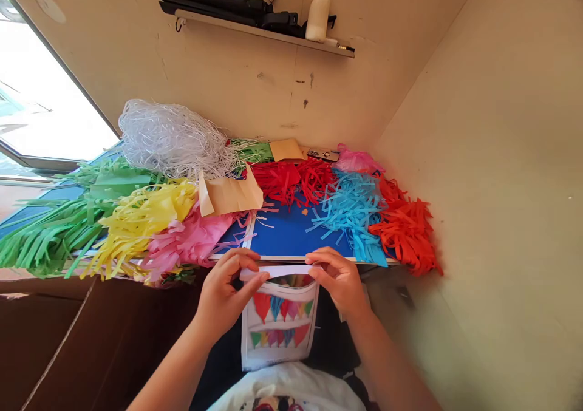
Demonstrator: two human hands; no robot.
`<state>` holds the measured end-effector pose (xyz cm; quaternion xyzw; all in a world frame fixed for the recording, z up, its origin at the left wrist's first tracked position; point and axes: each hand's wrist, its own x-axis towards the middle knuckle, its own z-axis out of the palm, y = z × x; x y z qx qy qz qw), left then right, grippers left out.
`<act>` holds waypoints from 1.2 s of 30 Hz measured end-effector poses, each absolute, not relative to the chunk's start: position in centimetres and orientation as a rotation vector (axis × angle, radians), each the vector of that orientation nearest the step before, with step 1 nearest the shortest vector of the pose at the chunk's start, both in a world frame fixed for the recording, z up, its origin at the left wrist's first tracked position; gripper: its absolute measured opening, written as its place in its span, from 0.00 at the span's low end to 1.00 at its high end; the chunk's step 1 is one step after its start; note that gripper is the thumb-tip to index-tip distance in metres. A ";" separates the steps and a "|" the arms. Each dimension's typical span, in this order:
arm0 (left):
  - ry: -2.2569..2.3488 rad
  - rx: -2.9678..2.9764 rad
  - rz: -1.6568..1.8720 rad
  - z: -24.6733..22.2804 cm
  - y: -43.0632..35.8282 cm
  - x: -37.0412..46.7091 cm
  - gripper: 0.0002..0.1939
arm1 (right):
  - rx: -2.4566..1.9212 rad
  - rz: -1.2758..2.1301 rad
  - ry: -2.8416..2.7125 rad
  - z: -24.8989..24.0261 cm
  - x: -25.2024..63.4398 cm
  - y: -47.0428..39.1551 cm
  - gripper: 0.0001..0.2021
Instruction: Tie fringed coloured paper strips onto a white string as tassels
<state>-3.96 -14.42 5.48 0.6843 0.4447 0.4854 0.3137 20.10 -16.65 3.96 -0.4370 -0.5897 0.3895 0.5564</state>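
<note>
Between my hands, over my lap in front of the table edge, hangs a white packet (279,357) printed with rows of colourful tasselled pennants. Its white top strip is pinched at the left corner by my left hand (230,286), thumb in front and fingers behind. At the right corner, my right hand (337,277) grips the same strip between thumb and fingers. Just below the strip a dark, curved band with coloured bits shows; I cannot tell whether it is an opening or a clear window.
On the blue table (286,232) lie fringed paper bundles: green (50,232), yellow (146,210), pink (195,235), light blue (353,198) and red (405,229). Behind are white string (168,135), brown paper (232,193) and a phone (323,155). A wall shelf (255,30) holds a bottle (319,13).
</note>
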 end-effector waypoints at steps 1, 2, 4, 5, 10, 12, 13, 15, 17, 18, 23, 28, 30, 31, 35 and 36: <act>1.196 1.799 1.183 5.9 -14.6 -4.1 0.09 | -1.047 0.982 -1.416 4.4 20.2 -16.8 0.10; 1.200 1.808 1.093 6.3 -14.8 -4.3 0.12 | -1.066 1.046 -1.453 4.8 20.3 -17.0 0.12; 1.191 1.851 0.982 6.9 -15.2 -4.7 0.14 | -1.114 1.139 -1.538 5.6 20.6 -17.4 0.14; 1.189 1.878 0.957 7.3 -15.5 -4.9 0.14 | -1.128 1.161 -1.561 6.0 20.7 -17.7 0.15; 1.185 2.026 0.913 8.4 -16.8 -5.3 0.12 | -1.170 1.198 -1.544 7.3 20.6 -19.1 0.20; 1.174 2.091 0.927 8.6 -17.1 -5.4 0.12 | -1.199 1.210 -1.541 7.6 20.4 -19.5 0.18; 1.169 2.118 0.940 8.7 -17.2 -5.4 0.12 | -1.195 1.216 -1.538 7.7 20.4 -19.7 0.17; 1.159 2.163 0.961 8.7 -17.3 -5.5 0.12 | -1.181 1.217 -1.534 7.9 20.2 -20.0 0.15; 1.146 2.190 0.977 8.7 -17.3 -5.6 0.12 | -1.187 1.198 -1.516 7.9 20.0 -20.3 0.14; 1.139 2.198 0.979 8.7 -17.4 -5.6 0.12 | -1.193 1.190 -1.503 7.9 19.9 -20.4 0.14; 1.146 2.239 0.967 8.5 -17.7 -5.8 0.12 | -1.227 1.196 -1.429 7.7 19.5 -21.1 0.12; 1.150 2.246 0.970 8.4 -17.8 -5.7 0.13 | -1.262 1.179 -1.416 7.7 19.4 -21.3 0.11; 1.143 2.261 0.968 8.6 -17.9 -5.7 0.13 | -1.260 1.172 -1.423 7.8 19.4 -21.3 0.11; 1.145 2.282 0.971 8.8 -17.9 -5.7 0.14 | -1.263 1.166 -1.425 7.8 19.4 -21.3 0.11; 1.133 2.399 0.961 9.5 -18.0 -5.4 0.17 | -1.268 1.175 -1.384 7.9 19.3 -21.3 0.11; 1.119 2.427 0.953 9.7 -18.0 -5.4 0.16 | -1.269 1.186 -1.370 7.9 19.2 -21.3 0.11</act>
